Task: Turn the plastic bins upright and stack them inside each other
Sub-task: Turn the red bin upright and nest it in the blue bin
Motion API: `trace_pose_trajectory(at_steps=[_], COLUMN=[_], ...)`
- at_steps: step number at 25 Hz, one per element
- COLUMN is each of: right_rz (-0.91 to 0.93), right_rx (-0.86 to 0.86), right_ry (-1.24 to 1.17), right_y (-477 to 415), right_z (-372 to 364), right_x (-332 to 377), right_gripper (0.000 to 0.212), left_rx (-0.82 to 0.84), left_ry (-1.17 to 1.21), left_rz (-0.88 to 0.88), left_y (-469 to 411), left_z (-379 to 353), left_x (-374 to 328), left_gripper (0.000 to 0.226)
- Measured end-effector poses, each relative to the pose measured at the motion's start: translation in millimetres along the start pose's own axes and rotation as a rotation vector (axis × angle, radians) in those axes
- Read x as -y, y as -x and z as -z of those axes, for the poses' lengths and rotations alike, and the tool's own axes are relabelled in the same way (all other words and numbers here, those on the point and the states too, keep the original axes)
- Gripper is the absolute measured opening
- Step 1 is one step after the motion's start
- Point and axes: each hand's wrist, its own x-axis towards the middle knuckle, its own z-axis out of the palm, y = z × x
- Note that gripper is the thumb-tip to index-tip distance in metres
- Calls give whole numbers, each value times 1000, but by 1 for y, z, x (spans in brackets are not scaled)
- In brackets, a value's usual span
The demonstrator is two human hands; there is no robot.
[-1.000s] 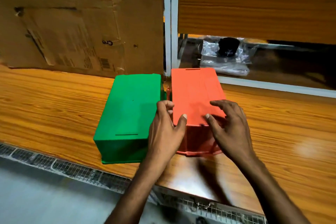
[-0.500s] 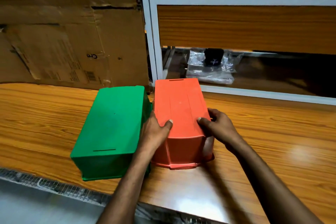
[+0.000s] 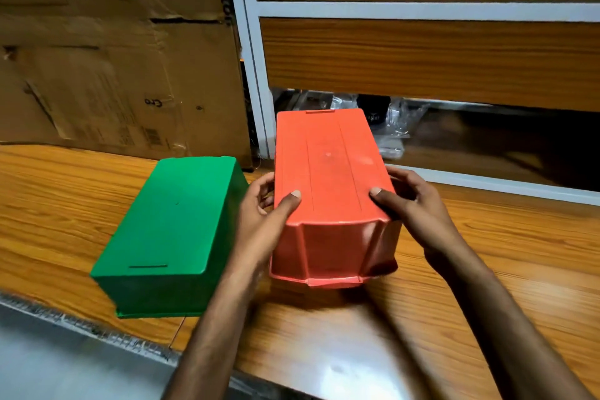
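**Wooden counter, both bins mouth-down**

Head view: on the counter (image 3: 487,253), your left hand (image 3: 259,221) and right hand (image 3: 412,208) clamp the upturned orange bin (image 3: 328,172) by its long sides, thumbs on its base. The green bin (image 3: 172,221) lies inverted just beside it. Expect stiff, light, slick plastic, so hook the rim.

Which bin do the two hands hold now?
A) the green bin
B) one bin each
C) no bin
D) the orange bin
D: the left hand and the right hand grip opposite sides of the upside-down orange bin, thumbs on its base; the green bin sits beside it.
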Motion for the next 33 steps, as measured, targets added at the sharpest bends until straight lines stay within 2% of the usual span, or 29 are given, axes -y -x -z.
trace_pose_trajectory(at_steps=[4,6,9,13,16,21,26,29,32,33], right_rz=[29,66,178,310,311,295,200,146,108,114], right_rx=[-33,-17,81,316,338,287,123,93,69,56], right_ry=[-93,-128,-206,-249,-159,-152,-215,-228,-229,-221], right_y=[11,19,29,42,52,63,61,60,61,61], right_z=[13,18,29,38,43,50,67,73,76,76], right_x=[29,37,45,55,61,59,40,31,18,14], right_gripper=[34,38,53,94,103,89,64,52,53,52], left_rx=[34,66,100,228,294,330,403,463,442,422], left_ry=[123,157,189,230,257,344,357,319,294,281], left_rz=[-37,-51,-60,-60,-75,-65,-85,-115,-127,-139], left_y=[1,-1,-2,-2,-2,4,3,7,15,16], left_z=[3,7,15,25,32,26,13,3,-10,-14], left_x=[-24,-31,-41,-51,-57,-64,-51,-31,-22,-20], left_gripper=[35,39,57,40,35,26,52,72,78,70])
